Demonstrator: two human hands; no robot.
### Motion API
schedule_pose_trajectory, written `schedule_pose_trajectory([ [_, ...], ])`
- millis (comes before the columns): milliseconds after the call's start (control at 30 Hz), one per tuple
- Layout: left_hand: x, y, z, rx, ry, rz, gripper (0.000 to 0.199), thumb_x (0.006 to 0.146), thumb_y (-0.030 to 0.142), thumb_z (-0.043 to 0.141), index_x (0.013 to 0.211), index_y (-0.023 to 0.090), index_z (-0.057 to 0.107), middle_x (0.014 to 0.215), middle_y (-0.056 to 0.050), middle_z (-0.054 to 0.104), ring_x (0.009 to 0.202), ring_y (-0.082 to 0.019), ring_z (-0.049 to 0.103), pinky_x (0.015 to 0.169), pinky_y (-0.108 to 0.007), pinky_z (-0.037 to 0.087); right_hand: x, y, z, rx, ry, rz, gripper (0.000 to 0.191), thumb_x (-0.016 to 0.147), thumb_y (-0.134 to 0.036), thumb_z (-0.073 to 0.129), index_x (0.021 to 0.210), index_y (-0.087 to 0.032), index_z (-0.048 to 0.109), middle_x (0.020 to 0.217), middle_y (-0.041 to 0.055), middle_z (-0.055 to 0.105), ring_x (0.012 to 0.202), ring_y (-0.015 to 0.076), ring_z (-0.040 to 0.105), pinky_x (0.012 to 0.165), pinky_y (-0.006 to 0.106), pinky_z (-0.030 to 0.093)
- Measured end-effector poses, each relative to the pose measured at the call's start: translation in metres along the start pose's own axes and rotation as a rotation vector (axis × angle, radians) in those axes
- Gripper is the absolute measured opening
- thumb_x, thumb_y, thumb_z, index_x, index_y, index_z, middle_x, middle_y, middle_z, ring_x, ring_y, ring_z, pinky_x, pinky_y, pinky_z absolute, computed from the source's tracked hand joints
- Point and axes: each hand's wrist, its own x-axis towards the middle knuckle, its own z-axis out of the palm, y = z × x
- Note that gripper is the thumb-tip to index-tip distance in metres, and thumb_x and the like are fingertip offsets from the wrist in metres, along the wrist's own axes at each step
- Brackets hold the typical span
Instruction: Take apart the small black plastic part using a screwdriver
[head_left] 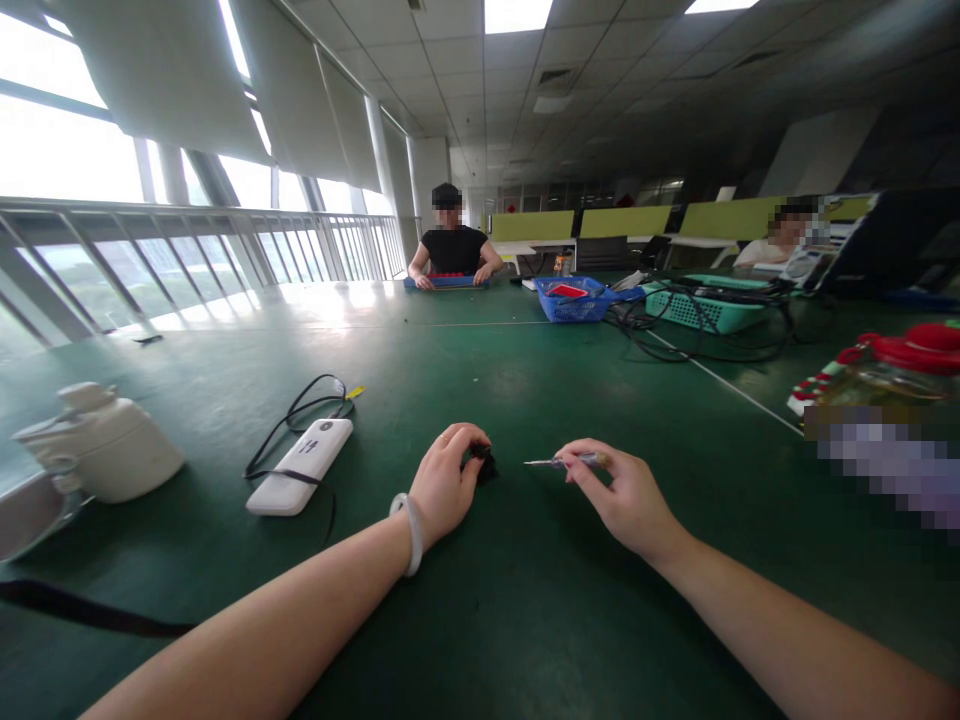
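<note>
My left hand (448, 477), with a pale bangle at the wrist, rests on the green table (480, 640) and is closed around a small black object (486, 462). Fingers cover part of that object, so its kind cannot be made out. Between thumb and fingers my right hand (622, 495) grips a small screwdriver (559, 461) with a see-through handle. Its thin metal shaft points left toward the black object, and a short gap separates the tip from it.
A white power bank (301, 468) with a black cable lies left, beside a cream-coloured container (112, 450). Far right stands a red-lidded jar (915, 365). Farther back are a blue basket (574, 303), a teal basket (709, 312) with tangled cables, and a seated person (453, 248) opposite.
</note>
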Motion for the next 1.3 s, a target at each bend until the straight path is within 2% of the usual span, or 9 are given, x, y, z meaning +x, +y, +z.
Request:
schedule_pose_trajectory([
  [167, 0.000, -0.001, 0.000, -0.033, -0.011, -0.002, 0.037, 0.083, 0.002, 0.046, 0.107, 0.023, 0.063, 0.106, -0.005, 0.056, 0.097, -0.018, 0.057, 0.089, -0.034, 0.049, 0.000, 0.000, 0.000, 0.000, -0.024, 0.001, 0.024, 0.089, -0.037, 0.049, 0.083, -0.022, 0.067, 0.075, 0.0023, 0.068, 0.072, 0.0183, 0.064, 0.067, 0.030, 0.051],
  [300, -0.001, -0.002, 0.001, -0.038, -0.061, -0.018, 0.041, 0.082, -0.001, 0.045, 0.101, 0.026, 0.070, 0.107, -0.005, 0.053, 0.094, -0.017, 0.058, 0.088, -0.032, 0.050, 0.000, 0.000, 0.001, 0.007, -0.023, -0.002, 0.024, 0.089, -0.037, 0.049, 0.084, -0.021, 0.067, 0.074, 0.0025, 0.067, 0.072, 0.0183, 0.064, 0.068, 0.030, 0.051],
  [533, 0.001, -0.001, 0.000, -0.029, -0.021, -0.054, 0.025, 0.083, 0.004, 0.049, 0.093, 0.020, 0.065, 0.112, -0.007, 0.055, 0.104, -0.020, 0.057, 0.096, -0.038, 0.047, 0.000, 0.000, 0.001, -0.004, -0.021, 0.003, 0.024, 0.089, -0.037, 0.050, 0.084, -0.021, 0.067, 0.075, 0.0024, 0.068, 0.072, 0.0183, 0.064, 0.067, 0.029, 0.051],
  [667, 0.001, -0.003, 0.000, -0.041, -0.002, -0.061, 0.022, 0.080, 0.002, 0.049, 0.088, 0.019, 0.060, 0.111, -0.007, 0.056, 0.103, -0.020, 0.056, 0.095, -0.038, 0.048, 0.000, 0.000, 0.000, -0.002, -0.013, 0.009, 0.025, 0.088, -0.038, 0.050, 0.083, -0.021, 0.067, 0.075, 0.0028, 0.068, 0.072, 0.0185, 0.065, 0.067, 0.029, 0.051],
  [1000, 0.001, -0.012, 0.004, -0.168, 0.071, -0.134, 0.008, 0.081, 0.012, 0.054, 0.081, 0.020, 0.052, 0.102, -0.006, 0.055, 0.095, -0.020, 0.057, 0.079, -0.034, 0.055, 0.000, 0.001, 0.000, -0.002, -0.024, 0.006, 0.024, 0.089, -0.037, 0.050, 0.084, -0.021, 0.067, 0.076, 0.0027, 0.068, 0.073, 0.0185, 0.064, 0.068, 0.030, 0.051],
  [1167, 0.002, -0.007, 0.002, -0.206, -0.011, -0.113, 0.011, 0.083, 0.013, 0.053, 0.089, 0.020, 0.057, 0.105, -0.006, 0.057, 0.096, -0.019, 0.058, 0.078, -0.032, 0.056, 0.000, 0.000, 0.000, -0.007, -0.014, 0.004, 0.024, 0.088, -0.037, 0.050, 0.083, -0.021, 0.067, 0.075, 0.0025, 0.068, 0.072, 0.0183, 0.064, 0.067, 0.029, 0.051],
  [1300, 0.002, -0.002, 0.000, -0.086, -0.077, -0.061, 0.011, 0.083, 0.016, 0.058, 0.091, 0.022, 0.063, 0.103, -0.004, 0.064, 0.097, -0.020, 0.060, 0.089, -0.036, 0.052, 0.000, -0.001, 0.000, -0.013, -0.016, 0.001, 0.024, 0.089, -0.037, 0.050, 0.083, -0.021, 0.067, 0.075, 0.0024, 0.068, 0.071, 0.0181, 0.065, 0.066, 0.029, 0.051],
])
